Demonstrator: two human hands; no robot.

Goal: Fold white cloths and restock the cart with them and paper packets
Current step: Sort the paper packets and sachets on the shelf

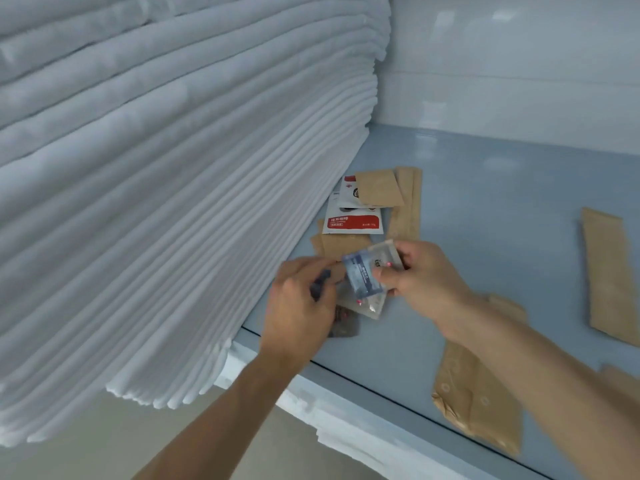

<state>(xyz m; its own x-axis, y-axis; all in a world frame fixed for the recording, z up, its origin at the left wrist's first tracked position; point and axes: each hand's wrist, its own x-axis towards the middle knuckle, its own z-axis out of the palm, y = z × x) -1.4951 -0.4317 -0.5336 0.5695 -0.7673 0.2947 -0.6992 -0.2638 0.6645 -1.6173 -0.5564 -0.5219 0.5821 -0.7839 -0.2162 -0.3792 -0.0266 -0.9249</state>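
A pale blue-grey shelf (485,188), backed by a glossy white wall (519,64), fills my view; a tall stack of folded white cloths (156,202) occupies its left side and overhangs the front edge.

Right hand (426,275): I see thumb and fingers pinching a small clear-and-blue sachet (363,275), held just above the shelf. Left hand (298,306): fingers curled round what looks like further sachets — a dark one (343,327) shows below the palm, but motion blur keeps me from counting them.

Outward from the hands: tan paper packets (408,202) and a red-and-white packet (353,220) lie in a loose pile against the foot of the stack. One tan packet (478,393) lies near the front edge under the right forearm; another (609,275) lies well apart at the right.

Hazards, as I judge them: the sachets look slick, so a light pinch could let one slide off the front edge. The left hand works close beside the overhanging cloths — a nudge could drag layers out of line. The right forearm could sweep the front packet off the shelf.
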